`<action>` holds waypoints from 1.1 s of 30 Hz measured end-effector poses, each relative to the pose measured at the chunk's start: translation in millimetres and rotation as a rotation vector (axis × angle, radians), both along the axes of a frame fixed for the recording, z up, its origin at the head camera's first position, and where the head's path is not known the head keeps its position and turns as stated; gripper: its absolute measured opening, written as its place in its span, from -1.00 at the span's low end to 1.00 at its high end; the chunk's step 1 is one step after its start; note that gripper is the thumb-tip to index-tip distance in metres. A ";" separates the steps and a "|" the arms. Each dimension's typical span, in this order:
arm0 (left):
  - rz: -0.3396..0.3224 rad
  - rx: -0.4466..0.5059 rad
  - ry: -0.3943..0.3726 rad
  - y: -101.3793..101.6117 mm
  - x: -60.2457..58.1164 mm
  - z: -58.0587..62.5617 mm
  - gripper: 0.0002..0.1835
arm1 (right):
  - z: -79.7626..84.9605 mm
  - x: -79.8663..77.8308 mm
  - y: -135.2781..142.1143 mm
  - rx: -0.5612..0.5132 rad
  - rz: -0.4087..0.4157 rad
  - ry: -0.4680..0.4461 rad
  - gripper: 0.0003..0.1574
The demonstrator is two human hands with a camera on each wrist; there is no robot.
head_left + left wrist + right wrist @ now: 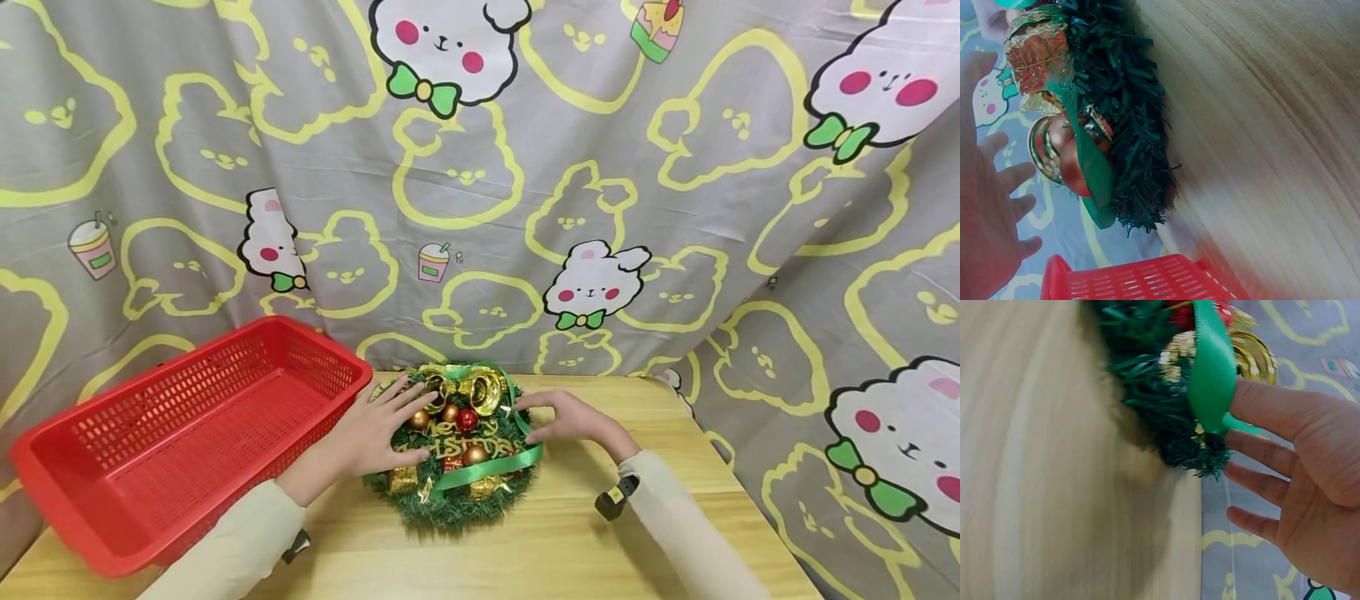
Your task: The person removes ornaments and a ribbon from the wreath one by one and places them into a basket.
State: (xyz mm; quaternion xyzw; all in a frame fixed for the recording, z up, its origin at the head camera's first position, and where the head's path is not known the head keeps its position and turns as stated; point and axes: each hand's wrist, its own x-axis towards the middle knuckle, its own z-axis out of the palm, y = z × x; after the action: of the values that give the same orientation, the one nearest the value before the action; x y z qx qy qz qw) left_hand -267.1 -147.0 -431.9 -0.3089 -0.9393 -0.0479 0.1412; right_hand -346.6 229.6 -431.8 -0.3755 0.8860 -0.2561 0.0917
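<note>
A Christmas wreath [442, 510] of green tinsel lies on the wooden table, with gold bells [483, 392], shiny balls [475, 454], small wrapped boxes and gold "Merry Christmas" lettering. Green ribbon [491, 468] runs across its front and along its right side. My left hand [371, 433] is spread over the wreath's left side, its fingers extended and holding nothing. At the right edge, my right hand [564, 417] has its thumb and fingers apart, fingertips by the ribbon [1213, 375]. In the right wrist view these fingers are fairly straight; whether they touch the ribbon is hard to tell.
A red perforated basket [97, 550] stands on the table to the left, close to my left forearm. Behind the table [600, 542] hangs a grey cartoon-print curtain [480, 250]. Each wrist wears a small black device [617, 497].
</note>
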 end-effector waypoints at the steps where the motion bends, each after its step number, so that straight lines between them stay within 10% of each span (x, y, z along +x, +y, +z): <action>1: -0.001 0.004 0.000 -0.1 0.0 -0.2 -0.07 | -0.2 0.7 -0.5 0.015 0.007 -0.006 -0.22; 33: -0.011 0.015 -0.028 -1.4 -1.2 0.5 -0.10 | -3.0 11.2 -21.4 0.182 0.008 0.148 -0.50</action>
State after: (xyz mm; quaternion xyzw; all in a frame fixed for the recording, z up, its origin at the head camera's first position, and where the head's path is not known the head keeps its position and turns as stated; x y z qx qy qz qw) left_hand -268.3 -148.4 -431.4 -0.3121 -0.9392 -0.0600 0.1298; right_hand -335.5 208.2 -434.8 -0.3870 0.9084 -0.1460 0.0608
